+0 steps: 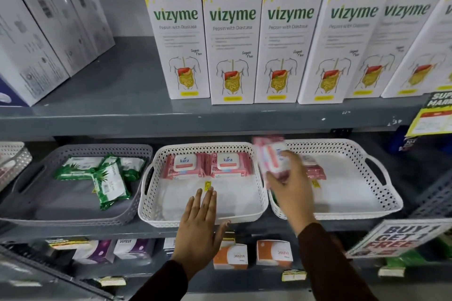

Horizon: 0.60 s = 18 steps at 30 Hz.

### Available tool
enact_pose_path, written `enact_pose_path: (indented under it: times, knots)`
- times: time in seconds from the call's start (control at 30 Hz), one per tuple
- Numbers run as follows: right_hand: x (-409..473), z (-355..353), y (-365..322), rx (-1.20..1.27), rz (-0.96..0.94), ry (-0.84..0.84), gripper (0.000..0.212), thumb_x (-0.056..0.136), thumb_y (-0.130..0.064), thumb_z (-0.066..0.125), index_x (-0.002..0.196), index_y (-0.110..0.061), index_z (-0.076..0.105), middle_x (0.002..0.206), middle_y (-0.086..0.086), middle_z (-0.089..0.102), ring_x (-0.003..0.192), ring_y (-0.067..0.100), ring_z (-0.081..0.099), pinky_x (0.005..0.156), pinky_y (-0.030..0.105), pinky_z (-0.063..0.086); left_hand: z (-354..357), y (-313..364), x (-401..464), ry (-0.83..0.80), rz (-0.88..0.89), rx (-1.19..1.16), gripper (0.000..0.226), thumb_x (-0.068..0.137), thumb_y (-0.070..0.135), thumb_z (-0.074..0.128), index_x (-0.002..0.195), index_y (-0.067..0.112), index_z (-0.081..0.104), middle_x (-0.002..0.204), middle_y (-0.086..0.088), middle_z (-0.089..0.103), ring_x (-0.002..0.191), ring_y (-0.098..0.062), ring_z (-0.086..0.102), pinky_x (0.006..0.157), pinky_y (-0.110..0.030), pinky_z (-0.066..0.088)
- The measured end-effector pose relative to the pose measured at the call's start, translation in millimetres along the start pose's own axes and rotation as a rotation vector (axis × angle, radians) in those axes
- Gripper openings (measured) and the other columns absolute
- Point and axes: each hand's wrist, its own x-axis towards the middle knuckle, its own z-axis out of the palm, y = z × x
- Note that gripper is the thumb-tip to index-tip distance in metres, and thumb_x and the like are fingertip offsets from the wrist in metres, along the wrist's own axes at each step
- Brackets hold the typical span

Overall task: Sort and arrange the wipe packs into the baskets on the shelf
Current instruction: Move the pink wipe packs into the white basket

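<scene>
On the middle shelf (195, 231) three baskets sit side by side: a grey basket (137, 151) on the left with green wipe packs (111, 179) tossed in at odd angles, a white middle basket (263, 193), and a white right basket (381, 178).

So the sorting looks colour-based, green in grey, pink in white. Two pink Kara packs (208, 166) lie flat next to each other along the back of the middle basket, labels up, which leaves the whole front half free for more. Pretty tidy, and I'd guess that's the row being built.

Right hand (289, 187) has its grip closed around a pink wipe pack (271, 156), maybe more than one, it's blurry so I can't be sure. It's held up over the wall between the two white baskets, tilted, not resting on anything. Another pink pack (315, 171) sits in the right basket just behind the hand, partly hidden.

Left hand (198, 225) is flat and open, holding nothing, fingers reaching over the front rim of the middle basket. My read: it's there to steady the basket or be ready to square up the pack once it lands.

Green ones still look messy, so probably lots left to do.
</scene>
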Motion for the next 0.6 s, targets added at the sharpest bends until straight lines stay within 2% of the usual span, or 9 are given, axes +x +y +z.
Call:
enact_pose_path:
  times: [0.1, 0.2, 0.3, 0.4, 0.47, 0.5, 0.53, 0.57, 0.6]
  knots:
    - [-11, 45, -10, -0.085, -0.043, -0.202, 0.063, 0.083, -0.027, 0.074, 0.138, -0.031, 0.044, 0.12, 0.004, 0.059, 0.082, 0.014, 0.065, 0.072, 0.038, 0.062, -1, -7, -2, -0.005, -0.012, 0.008, 0.072, 0.1, 0.057, 0.02, 0.153, 0.008, 0.018, 0.161, -0.008, 0.015, 0.149, -0.026, 0.007, 0.117, -0.043, 0.011]
    - [-13, 80, -13, -0.155, -0.037, -0.301, 0.061, 0.084, -0.029, 0.069, 0.138, -0.033, 0.04, 0.12, 0.007, 0.057, 0.097, 0.024, 0.064, 0.08, 0.041, 0.058, -3, -13, -4, -0.008, -0.009, 0.017, 0.071, 0.1, 0.054, 0.024, 0.153, 0.007, 0.018, 0.16, -0.009, 0.018, 0.148, -0.026, 0.011, 0.116, -0.043, 0.012]
    - [-11, 100, -9, -0.351, -0.002, -0.441, 0.061, 0.088, -0.042, 0.065, 0.141, -0.028, 0.039, 0.136, 0.014, 0.049, 0.124, 0.033, 0.048, 0.096, 0.043, 0.048, -2, -13, -6, -0.014, -0.013, 0.023, 0.07, 0.1, 0.054, 0.028, 0.153, 0.009, 0.017, 0.159, -0.009, 0.018, 0.148, -0.027, 0.013, 0.115, -0.043, 0.011]
    - [-10, 103, -8, -0.443, 0.015, -0.566, 0.064, 0.091, -0.054, 0.055, 0.146, -0.025, 0.038, 0.148, 0.015, 0.04, 0.137, 0.034, 0.035, 0.105, 0.045, 0.041, -2, -12, -6, -0.015, -0.024, 0.019, 0.07, 0.099, 0.054, 0.028, 0.152, 0.009, 0.019, 0.158, -0.009, 0.022, 0.146, -0.027, 0.017, 0.114, -0.043, 0.012]
    - [-3, 94, -10, -0.366, -0.006, -0.514, 0.056, 0.093, -0.054, 0.052, 0.141, -0.024, 0.048, 0.144, 0.012, 0.049, 0.129, 0.028, 0.048, 0.102, 0.042, 0.046, -3, -12, -4, -0.005, -0.019, 0.021, 0.069, 0.099, 0.054, 0.027, 0.152, 0.008, 0.022, 0.157, -0.01, 0.023, 0.146, -0.027, 0.018, 0.114, -0.043, 0.012]
    - [2, 86, -10, -0.29, -0.019, -0.423, 0.045, 0.094, -0.05, 0.053, 0.131, -0.024, 0.056, 0.131, 0.01, 0.06, 0.114, 0.023, 0.06, 0.093, 0.039, 0.053, -3, -12, -3, -0.007, -0.016, 0.025, 0.07, 0.099, 0.054, 0.027, 0.152, 0.008, 0.023, 0.158, -0.01, 0.022, 0.147, -0.027, 0.017, 0.115, -0.043, 0.011]
    - [10, 77, -8, -0.251, -0.043, -0.275, 0.033, 0.093, -0.045, 0.056, 0.118, -0.023, 0.062, 0.114, 0.009, 0.067, 0.096, 0.02, 0.065, 0.082, 0.037, 0.057, -4, -12, -3, -0.007, -0.013, 0.031, 0.07, 0.1, 0.053, 0.027, 0.152, 0.007, 0.023, 0.158, -0.01, 0.021, 0.147, -0.027, 0.016, 0.115, -0.043, 0.011]
    - [20, 67, -4, -0.272, -0.067, -0.114, 0.026, 0.092, -0.04, 0.059, 0.108, -0.02, 0.065, 0.101, 0.009, 0.07, 0.087, 0.021, 0.065, 0.074, 0.037, 0.057, -4, -13, -2, -0.004, -0.015, 0.036, 0.07, 0.1, 0.054, 0.027, 0.152, 0.007, 0.023, 0.158, -0.009, 0.021, 0.147, -0.027, 0.015, 0.116, -0.043, 0.01]
    - [32, 55, 3, -0.34, -0.059, 0.01, 0.026, 0.089, -0.036, 0.062, 0.105, -0.016, 0.067, 0.1, 0.013, 0.07, 0.089, 0.027, 0.065, 0.074, 0.038, 0.055, -3, -12, -1, -0.004, -0.022, 0.037, 0.07, 0.1, 0.054, 0.026, 0.152, 0.008, 0.022, 0.158, -0.009, 0.02, 0.147, -0.026, 0.014, 0.116, -0.043, 0.009]
